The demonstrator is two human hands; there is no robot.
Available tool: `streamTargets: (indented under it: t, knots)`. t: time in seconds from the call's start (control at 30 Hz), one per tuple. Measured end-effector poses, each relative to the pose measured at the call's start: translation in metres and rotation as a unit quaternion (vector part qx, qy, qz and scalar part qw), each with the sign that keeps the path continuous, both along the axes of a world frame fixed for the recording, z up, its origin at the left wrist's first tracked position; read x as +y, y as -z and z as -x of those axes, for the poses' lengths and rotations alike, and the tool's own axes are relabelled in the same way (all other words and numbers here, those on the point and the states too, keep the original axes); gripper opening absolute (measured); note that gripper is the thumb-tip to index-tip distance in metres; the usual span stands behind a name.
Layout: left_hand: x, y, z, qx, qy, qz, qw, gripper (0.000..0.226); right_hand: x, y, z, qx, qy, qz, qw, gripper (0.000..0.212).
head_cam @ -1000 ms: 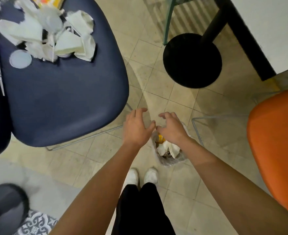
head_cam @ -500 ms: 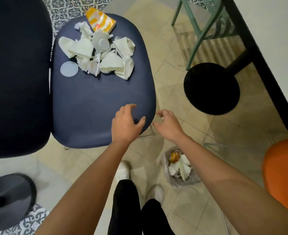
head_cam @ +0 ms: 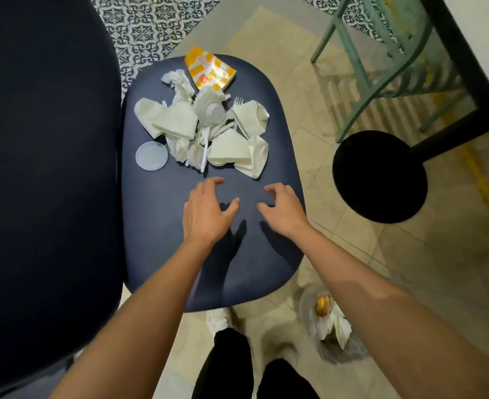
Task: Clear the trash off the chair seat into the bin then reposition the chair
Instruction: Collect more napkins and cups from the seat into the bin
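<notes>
Both hands empty, fingers loosely curled — left hand [head_cam: 207, 213] and right hand [head_cam: 283, 210] over chair seat [head_cam: 157, 226]. Trash [head_cam: 206, 131] piled at seat's far end — bin [head_cam: 331, 326] on floor, right.

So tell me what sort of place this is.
Likely a café or fast-food dining area: a black pedestal table base, a green chair beside it, and an orange food wrapper and plastic fork on the navy chair seat.

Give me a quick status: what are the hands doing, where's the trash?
Left hand and right hand empty, fingers loosely curled, above chair seat. Trash pile just ahead, untouched. Bin on floor, partly filled. Nothing blocking.
</notes>
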State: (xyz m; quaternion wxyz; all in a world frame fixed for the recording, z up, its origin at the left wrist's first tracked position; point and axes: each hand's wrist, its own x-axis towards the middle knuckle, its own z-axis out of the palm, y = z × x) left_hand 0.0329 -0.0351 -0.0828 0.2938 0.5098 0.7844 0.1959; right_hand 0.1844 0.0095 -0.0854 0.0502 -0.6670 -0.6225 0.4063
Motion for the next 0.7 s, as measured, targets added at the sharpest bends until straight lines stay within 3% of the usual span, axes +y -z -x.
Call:
streamTargets:
  t: [0.2,0.47,0.7]
  knots:
    - [0.03,0.004,0.027,-0.011,-0.006,-0.005,1.0,0.049,0.036,0.008,0.026,-0.006,0.042,-0.014,0.999,0.046]
    - [0.066,0.02,0.04,-0.026,-0.015,-0.009,1.0,0.05,0.087,0.029,0.044,-0.026,0.089,-0.032,0.995,0.071]
    - [0.088,0.031,0.044,-0.035,-0.027,-0.005,0.999,0.047,0.122,0.047,0.05,-0.016,0.112,-0.006,0.994,0.057]
